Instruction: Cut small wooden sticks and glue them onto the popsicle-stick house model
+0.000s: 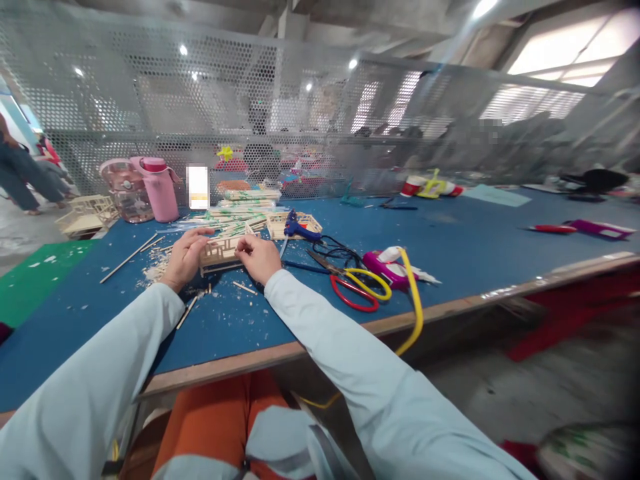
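Observation:
Both my hands grip a small model (220, 255) built from wooden sticks, resting on the blue table (465, 247). My left hand (184, 259) clasps its left end with curled fingers. At its right end, my right hand (259, 257) is closed on the frame. Loose sticks and wood shavings (156, 268) lie around and below the model. Behind it lies a pile of wooden sticks (240, 217) and another stick frame (300, 223).
To the right lie a blue glue gun (299, 230), red and yellow scissors (357, 287), a pink tool (387, 265) and a yellow hose (415, 300). A pink bottle (161, 189) and clear jug (123, 191) stand back left. A mesh fence (300, 113) backs the table.

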A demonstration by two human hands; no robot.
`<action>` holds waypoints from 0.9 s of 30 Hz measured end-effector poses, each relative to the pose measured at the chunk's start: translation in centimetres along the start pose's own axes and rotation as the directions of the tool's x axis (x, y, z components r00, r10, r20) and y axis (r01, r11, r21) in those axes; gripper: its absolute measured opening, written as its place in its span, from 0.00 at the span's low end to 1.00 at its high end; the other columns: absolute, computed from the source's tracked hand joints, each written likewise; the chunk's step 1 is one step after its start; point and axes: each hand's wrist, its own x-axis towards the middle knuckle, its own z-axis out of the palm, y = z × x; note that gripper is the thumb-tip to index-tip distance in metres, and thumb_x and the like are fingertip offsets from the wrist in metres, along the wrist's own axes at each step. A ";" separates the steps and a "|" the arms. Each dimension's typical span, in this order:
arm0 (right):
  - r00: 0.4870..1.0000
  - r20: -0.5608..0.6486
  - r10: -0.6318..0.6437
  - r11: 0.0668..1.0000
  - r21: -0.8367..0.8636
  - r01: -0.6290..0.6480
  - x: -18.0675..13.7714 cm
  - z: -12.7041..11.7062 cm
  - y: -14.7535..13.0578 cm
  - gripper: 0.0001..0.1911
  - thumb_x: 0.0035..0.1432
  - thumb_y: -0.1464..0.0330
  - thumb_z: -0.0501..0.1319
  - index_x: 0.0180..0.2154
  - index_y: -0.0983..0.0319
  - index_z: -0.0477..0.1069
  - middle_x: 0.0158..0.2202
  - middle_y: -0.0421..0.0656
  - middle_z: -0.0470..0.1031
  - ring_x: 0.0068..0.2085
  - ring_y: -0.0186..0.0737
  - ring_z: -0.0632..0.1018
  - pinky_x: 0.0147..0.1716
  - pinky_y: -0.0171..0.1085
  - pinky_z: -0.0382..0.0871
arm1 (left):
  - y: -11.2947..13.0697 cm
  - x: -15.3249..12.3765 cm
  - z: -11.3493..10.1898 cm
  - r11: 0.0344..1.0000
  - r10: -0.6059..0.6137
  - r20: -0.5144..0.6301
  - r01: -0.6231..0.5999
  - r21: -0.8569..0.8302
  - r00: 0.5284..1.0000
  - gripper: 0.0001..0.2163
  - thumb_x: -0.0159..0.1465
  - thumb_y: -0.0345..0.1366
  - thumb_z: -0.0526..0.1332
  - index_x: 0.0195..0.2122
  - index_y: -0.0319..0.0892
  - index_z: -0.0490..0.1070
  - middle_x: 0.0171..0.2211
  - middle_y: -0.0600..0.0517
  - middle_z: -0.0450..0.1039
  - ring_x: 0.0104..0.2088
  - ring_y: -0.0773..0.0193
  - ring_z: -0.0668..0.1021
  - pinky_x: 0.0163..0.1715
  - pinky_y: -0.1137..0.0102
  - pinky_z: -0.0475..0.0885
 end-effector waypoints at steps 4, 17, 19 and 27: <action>1.000 0.010 0.017 0.998 -0.055 -0.017 -0.1 0.3 -0.2 0.01 0.48 0.70 0.59 0.26 0.58 0.67 0.27 0.38 0.74 0.30 0.38 0.73 0.31 0.34 0.61 | 0.0 -0.2 -0.1 1.000 -0.013 0.015 0.013 -0.006 1.000 0.17 0.57 0.43 0.49 0.28 0.38 0.73 0.42 0.46 0.72 0.44 0.59 0.71 0.48 0.66 0.63; 0.999 0.036 0.024 0.987 -0.160 -0.018 -0.2 0.8 0.3 0.04 0.52 0.70 0.56 0.31 0.56 0.67 0.28 0.37 0.74 0.31 0.38 0.73 0.31 0.34 0.61 | 0.3 -0.2 -0.8 0.999 0.017 -0.144 -0.010 0.052 0.989 0.23 0.62 0.46 0.43 0.28 0.39 0.73 0.41 0.47 0.72 0.44 0.61 0.71 0.47 0.67 0.63; 0.999 0.019 0.040 0.991 -0.127 -0.037 -0.3 0.8 0.2 0.03 0.51 0.70 0.57 0.31 0.57 0.67 0.30 0.37 0.75 0.31 0.37 0.73 0.32 0.34 0.62 | 0.3 -0.3 -0.8 0.997 0.026 -0.133 -0.016 0.075 0.991 0.24 0.62 0.47 0.42 0.28 0.39 0.73 0.40 0.47 0.72 0.43 0.61 0.72 0.46 0.67 0.63; 0.986 -0.068 0.154 0.983 0.109 -0.146 -0.3 1.3 0.3 0.06 0.45 0.71 0.62 0.26 0.59 0.65 0.27 0.35 0.74 0.31 0.34 0.75 0.33 0.33 0.66 | 0.2 -0.3 -0.5 0.995 0.036 -0.104 -0.026 0.094 0.994 0.25 0.63 0.49 0.42 0.28 0.39 0.73 0.38 0.46 0.73 0.40 0.60 0.73 0.44 0.66 0.65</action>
